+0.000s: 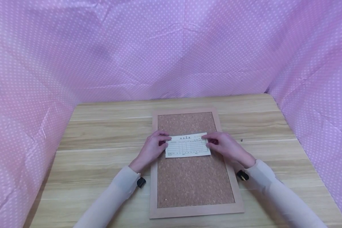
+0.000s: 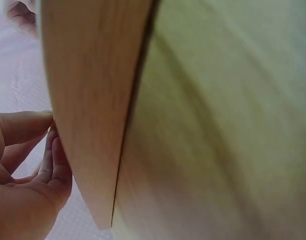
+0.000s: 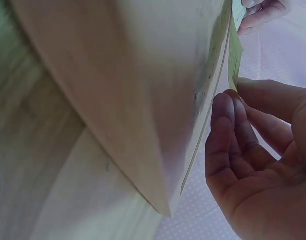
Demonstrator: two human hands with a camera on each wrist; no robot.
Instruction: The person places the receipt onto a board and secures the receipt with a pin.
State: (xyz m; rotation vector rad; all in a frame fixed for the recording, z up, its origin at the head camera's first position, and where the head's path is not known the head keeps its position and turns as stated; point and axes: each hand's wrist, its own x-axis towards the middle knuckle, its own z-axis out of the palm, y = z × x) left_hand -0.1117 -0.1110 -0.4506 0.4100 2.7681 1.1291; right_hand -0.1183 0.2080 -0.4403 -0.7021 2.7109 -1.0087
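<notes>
While in L/R grip (image 1: 152, 146) (image 1: 225, 145), rect. paper form (image 1: 186, 147) (grainy cork (image 1: 194, 182) below)

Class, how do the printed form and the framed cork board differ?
The printed form is pale with dark ruled lines; the framed cork board shows a speckled brown surface. The form is much smaller than the board. The form's long sides run crosswise; the board's run away from the viewer. Both are rectangular.
</notes>
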